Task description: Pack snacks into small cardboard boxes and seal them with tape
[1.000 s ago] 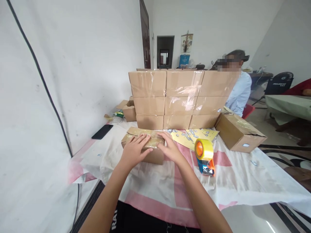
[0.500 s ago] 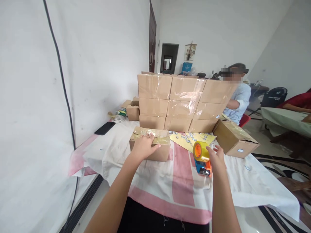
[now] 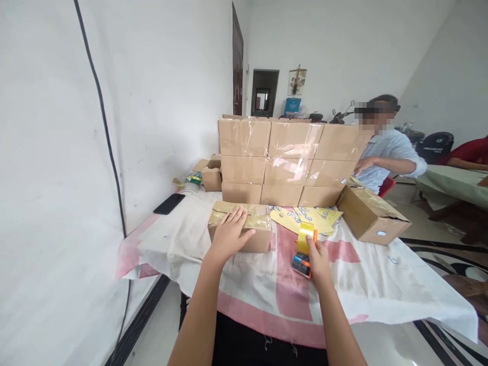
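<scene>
My left hand (image 3: 230, 235) lies flat, fingers spread, on top of a small brown cardboard box (image 3: 259, 231) whose top flaps carry clear tape. My right hand (image 3: 318, 258) is closed around an orange and blue tape dispenser (image 3: 304, 251) with a yellowish tape roll, just right of the box on the white and pink cloth (image 3: 290, 284) covering the table.
A wall of stacked taped boxes (image 3: 290, 158) stands behind. A larger box (image 3: 371, 216) lies at the right, yellow sheets (image 3: 308, 218) sit between. A black phone (image 3: 169, 203) and a small open box (image 3: 210, 175) are at the left. A seated person (image 3: 385, 152) is behind the stack.
My right hand left the box top, moved right and took hold of the tape dispenser, which has turned. My left hand stayed on the box.
</scene>
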